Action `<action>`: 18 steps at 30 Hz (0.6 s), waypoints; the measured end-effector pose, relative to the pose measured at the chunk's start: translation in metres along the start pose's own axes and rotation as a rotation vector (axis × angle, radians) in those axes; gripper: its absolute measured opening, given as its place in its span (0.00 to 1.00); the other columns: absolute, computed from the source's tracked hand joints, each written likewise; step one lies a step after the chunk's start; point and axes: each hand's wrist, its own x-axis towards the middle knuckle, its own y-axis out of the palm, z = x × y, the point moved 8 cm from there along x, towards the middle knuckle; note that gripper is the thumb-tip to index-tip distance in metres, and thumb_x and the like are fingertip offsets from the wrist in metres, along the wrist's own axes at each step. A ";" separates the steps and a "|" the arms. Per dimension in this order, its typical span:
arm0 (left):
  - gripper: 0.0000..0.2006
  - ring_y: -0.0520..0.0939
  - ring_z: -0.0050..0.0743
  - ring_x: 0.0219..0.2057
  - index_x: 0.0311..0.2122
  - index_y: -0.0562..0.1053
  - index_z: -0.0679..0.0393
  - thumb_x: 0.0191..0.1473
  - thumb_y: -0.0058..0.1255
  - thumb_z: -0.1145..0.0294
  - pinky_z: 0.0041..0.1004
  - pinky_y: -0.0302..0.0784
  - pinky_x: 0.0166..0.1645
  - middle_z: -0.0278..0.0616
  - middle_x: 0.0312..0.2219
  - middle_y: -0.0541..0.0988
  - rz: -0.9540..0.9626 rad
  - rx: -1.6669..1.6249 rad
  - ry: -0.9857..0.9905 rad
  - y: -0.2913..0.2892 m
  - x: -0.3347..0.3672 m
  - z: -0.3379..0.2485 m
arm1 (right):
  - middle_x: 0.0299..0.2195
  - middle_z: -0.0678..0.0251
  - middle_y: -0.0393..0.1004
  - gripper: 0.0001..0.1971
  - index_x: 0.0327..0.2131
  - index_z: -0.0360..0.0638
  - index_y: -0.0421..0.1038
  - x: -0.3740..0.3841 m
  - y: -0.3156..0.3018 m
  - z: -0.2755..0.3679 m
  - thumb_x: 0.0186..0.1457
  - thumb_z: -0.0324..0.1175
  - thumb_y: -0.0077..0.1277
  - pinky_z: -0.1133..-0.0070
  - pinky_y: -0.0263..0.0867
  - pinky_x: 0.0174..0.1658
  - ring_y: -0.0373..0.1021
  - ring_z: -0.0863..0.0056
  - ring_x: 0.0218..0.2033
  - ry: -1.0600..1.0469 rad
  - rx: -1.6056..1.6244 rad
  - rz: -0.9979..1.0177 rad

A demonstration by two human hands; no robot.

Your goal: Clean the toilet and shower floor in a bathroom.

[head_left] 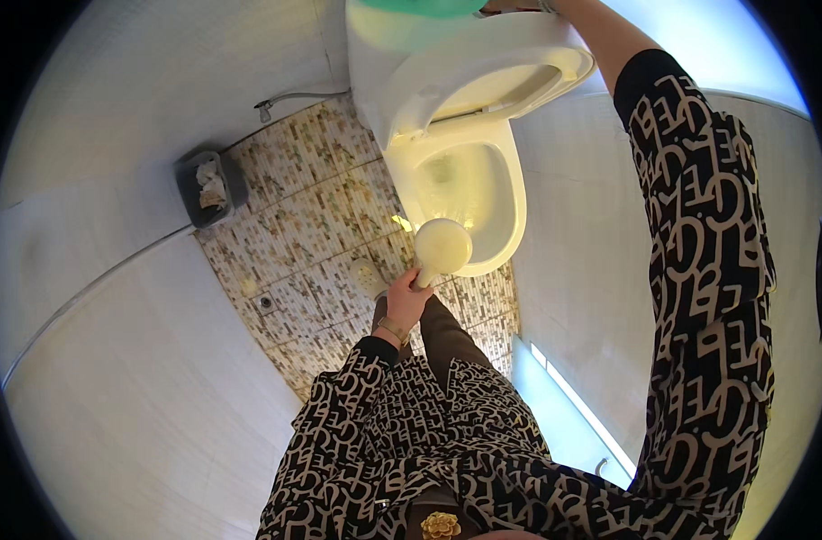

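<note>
My left hand (407, 299) is closed round the short handle of a white water dipper (443, 246) with a round bowl. The dipper hangs over the front left rim of a white toilet bowl (514, 193). The toilet's seat and lid (483, 67) are raised. My right arm reaches up to the top of the view, where my right hand (522, 5) is at the edge of a teal basin (420, 5) on the cistern. The frame cuts that hand off, so its fingers are mostly hidden.
A grey bin (196, 193) with crumpled paper stands against the left wall. Near it a hose with a nozzle (266, 112) comes off the wall. Pale walls stand close on both sides. The patterned tile floor (316, 202) has a small round drain (266, 303).
</note>
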 end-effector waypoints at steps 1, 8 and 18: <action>0.16 0.76 0.26 0.33 0.42 0.73 0.62 0.44 0.56 0.75 0.30 0.72 0.39 0.38 0.32 0.77 0.007 -0.012 0.023 -0.003 -0.004 0.002 | 0.35 0.57 0.75 0.36 0.38 0.36 0.74 -0.006 0.000 0.004 0.35 0.62 0.57 0.69 0.67 0.40 0.72 0.63 0.37 -0.034 -0.004 -0.001; 0.16 0.77 0.35 0.33 0.41 0.72 0.62 0.45 0.56 0.72 0.34 0.72 0.38 0.45 0.31 0.77 -0.003 0.028 0.069 -0.010 -0.015 0.009 | 0.23 0.59 0.75 0.31 0.24 0.33 0.75 -0.006 -0.002 -0.114 0.40 0.60 0.55 0.71 0.64 0.28 0.68 0.67 0.23 0.069 0.319 -0.333; 0.17 0.77 0.27 0.34 0.43 0.72 0.63 0.43 0.56 0.77 0.28 0.72 0.40 0.40 0.33 0.77 0.017 -0.062 0.061 -0.007 -0.028 0.021 | 0.09 0.65 0.64 0.28 0.13 0.43 0.70 -0.204 0.317 -0.264 0.49 0.60 0.47 0.74 0.57 0.20 0.61 0.77 0.13 0.310 0.564 -0.559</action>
